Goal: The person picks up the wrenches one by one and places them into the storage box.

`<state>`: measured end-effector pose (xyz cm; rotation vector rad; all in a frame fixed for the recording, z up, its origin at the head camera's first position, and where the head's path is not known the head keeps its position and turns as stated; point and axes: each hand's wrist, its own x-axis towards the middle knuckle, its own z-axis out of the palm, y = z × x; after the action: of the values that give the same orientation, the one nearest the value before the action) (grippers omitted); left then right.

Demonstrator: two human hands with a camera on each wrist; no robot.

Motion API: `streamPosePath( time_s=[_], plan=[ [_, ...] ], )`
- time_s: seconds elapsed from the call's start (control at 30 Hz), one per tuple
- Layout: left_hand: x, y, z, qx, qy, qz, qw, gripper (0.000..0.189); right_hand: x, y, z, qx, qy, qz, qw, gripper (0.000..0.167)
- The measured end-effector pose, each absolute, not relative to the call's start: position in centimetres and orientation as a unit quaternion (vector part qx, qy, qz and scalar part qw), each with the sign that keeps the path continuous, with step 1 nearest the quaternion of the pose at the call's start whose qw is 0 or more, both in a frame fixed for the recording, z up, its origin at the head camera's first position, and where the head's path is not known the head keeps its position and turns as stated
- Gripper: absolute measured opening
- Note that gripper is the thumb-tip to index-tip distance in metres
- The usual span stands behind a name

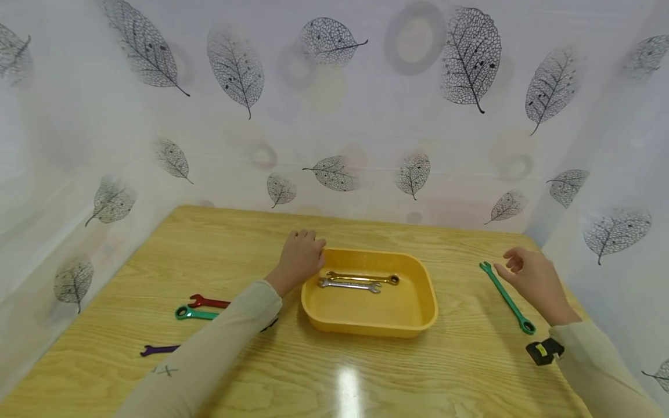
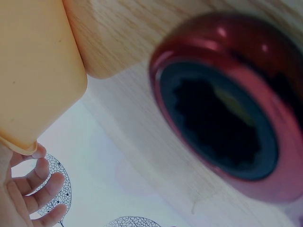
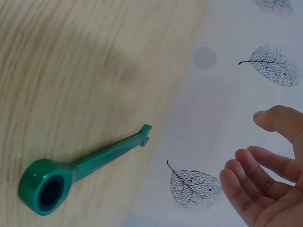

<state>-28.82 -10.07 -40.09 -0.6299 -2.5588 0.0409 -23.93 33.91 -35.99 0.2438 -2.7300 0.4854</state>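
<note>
At the back left corner of a yellow plastic tray (image 1: 366,325), my left hand (image 1: 300,257) grips the rim; the left wrist view shows its fingers (image 2: 43,191) bent beside the tray's rim. Inside the tray lie a gold wrench (image 1: 360,278) and a silver wrench (image 1: 349,284), side by side. My right hand (image 1: 535,281) is beside a green combination wrench (image 1: 507,299) on the right of the table, thumb and fingers parted with nothing between them. In the right wrist view, the green wrench's ratchet ring end is near and its open jaw end far.
Left on the wooden table (image 1: 407,377) lie a red wrench (image 1: 206,302), another green wrench (image 1: 194,313) and a purple wrench (image 1: 157,350), partly hidden by the left sleeve. A leaf-patterned white curtain (image 1: 355,128) stands behind and on both sides.
</note>
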Motion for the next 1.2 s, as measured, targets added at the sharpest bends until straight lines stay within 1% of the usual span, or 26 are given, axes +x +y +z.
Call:
streamPosePath(
  time_s=[0.23,0.47,0.63,0.77,1.2],
  plan=[
    [-28.8,-10.1,-40.1,-0.227,-0.941,0.02,0.252,0.011,-24.1,34.8,-37.3,0.064,-0.974,0.174,0.127,0.031],
    [-28.6,-10.1,-39.8,-0.227,-0.941,0.021,0.248,0.012,-24.4,35.8,-38.5,0.047,-0.98,0.178,0.08,0.038],
    [-28.5,-10.1,-39.7,-0.228,-0.942,0.019,0.245,0.011,-24.6,36.4,-39.0,0.046,-0.981,0.183,0.05,0.037],
    [-28.5,-10.1,-39.7,-0.229,-0.942,0.02,0.245,0.011,-24.8,36.8,-39.5,0.046,-0.982,0.179,0.036,0.035],
    [-28.7,-10.1,-40.0,-0.229,-0.942,0.017,0.246,0.011,-25.6,37.3,-40.0,0.037,-0.985,0.166,-0.008,0.038]
  ],
)
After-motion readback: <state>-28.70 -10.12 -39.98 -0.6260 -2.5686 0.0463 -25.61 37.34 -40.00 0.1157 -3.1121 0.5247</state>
